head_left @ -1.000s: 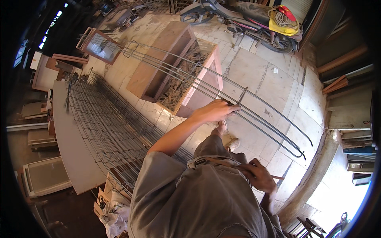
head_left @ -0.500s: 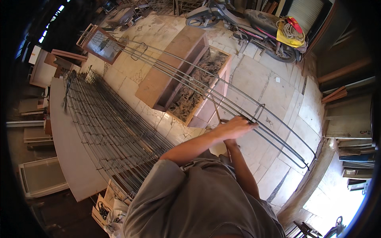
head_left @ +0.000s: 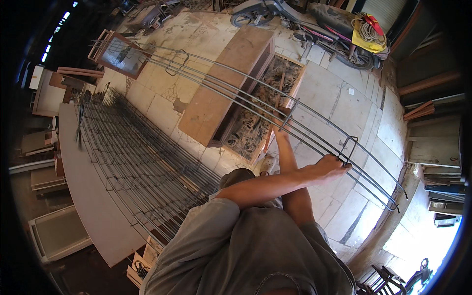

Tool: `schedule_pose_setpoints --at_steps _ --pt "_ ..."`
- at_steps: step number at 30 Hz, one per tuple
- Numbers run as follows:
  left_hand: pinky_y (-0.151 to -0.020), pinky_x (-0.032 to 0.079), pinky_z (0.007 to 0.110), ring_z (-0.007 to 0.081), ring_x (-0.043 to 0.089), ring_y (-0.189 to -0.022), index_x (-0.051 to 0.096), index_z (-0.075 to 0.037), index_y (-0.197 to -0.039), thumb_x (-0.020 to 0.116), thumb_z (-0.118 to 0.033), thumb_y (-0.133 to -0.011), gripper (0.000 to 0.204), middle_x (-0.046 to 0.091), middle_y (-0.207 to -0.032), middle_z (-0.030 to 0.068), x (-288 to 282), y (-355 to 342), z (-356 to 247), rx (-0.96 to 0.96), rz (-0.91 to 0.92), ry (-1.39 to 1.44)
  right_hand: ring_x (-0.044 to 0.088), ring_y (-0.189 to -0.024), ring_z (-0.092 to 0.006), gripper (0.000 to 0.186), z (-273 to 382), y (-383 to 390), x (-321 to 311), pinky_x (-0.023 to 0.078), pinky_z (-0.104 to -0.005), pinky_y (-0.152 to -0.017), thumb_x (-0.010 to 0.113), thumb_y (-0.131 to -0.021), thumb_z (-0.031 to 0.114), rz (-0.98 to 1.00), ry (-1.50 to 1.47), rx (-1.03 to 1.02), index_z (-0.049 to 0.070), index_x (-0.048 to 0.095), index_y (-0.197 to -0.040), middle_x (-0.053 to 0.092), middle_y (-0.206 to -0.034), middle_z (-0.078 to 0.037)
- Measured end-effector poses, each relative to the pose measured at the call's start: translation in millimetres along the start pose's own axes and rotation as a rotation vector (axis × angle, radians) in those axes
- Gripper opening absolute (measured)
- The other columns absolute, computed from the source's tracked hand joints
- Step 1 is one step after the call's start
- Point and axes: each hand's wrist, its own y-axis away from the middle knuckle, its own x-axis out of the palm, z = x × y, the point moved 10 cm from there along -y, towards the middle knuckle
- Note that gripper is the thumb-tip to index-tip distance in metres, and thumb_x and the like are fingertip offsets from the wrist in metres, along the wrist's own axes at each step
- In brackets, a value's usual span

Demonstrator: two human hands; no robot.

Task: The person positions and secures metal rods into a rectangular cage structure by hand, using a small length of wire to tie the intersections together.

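A long rebar cage [head_left: 231, 93] of thin steel bars with square wire stirrups slants from far left to near right. My left hand [head_left: 334, 168] is closed round its lower bars, right beside a stirrup [head_left: 350, 147]. Under my left forearm, my right arm reaches forward. My right hand [head_left: 281, 119] is closed at the bars by another stirrup [head_left: 291, 112], further along the cage. Bars partly cover its fingers, so what they grip is unclear. A narrow brown strip [head_left: 280, 87] shows just beyond that hand.
Beneath the cage stands an open wooden cabinet [head_left: 223, 64] with dark debris. Many finished-looking steel cages [head_left: 147, 152] lie on a pale board [head_left: 81, 196] at left. A framed mirror [head_left: 120, 55] is at the cage's far end. A motorcycle [head_left: 319, 29] stands at the back.
My right hand has moved forward from beneath my left forearm to the bars by the farther stirrup. My left hand still grips the cage. The whole view has shifted slightly.
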Motion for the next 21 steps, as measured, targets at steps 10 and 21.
schedule_pose_setpoints --at_steps 10,21 --pt "-0.049 0.049 0.043 0.0315 0.067 -0.059 0.052 0.004 -0.118 0.056 -0.009 -0.084 0.036 0.064 -0.066 0.0152 -9.9 5.1 2.2 0.058 -0.032 0.028 0.065 -0.088 -0.0332 0.026 39.8 24.4 26.9 0.052 -0.0448 -0.078 0.069 -0.09 0.025 0.105 0.547 -0.428 0.004 0.067 -0.105 0.067 -0.094 -0.013" --pt "-0.047 0.047 0.042 0.0284 0.066 -0.057 0.055 0.005 -0.122 0.059 -0.01 -0.085 0.04 0.064 -0.066 0.0144 -15.6 3.6 -4.9 0.114 -0.101 0.059 0.048 -0.122 -0.0264 0.028 54.4 121.7 57.8 0.035 -0.0526 -0.102 0.068 -0.085 0.024 0.339 0.996 -0.481 0.01 0.067 -0.108 0.057 -0.121 -0.006"
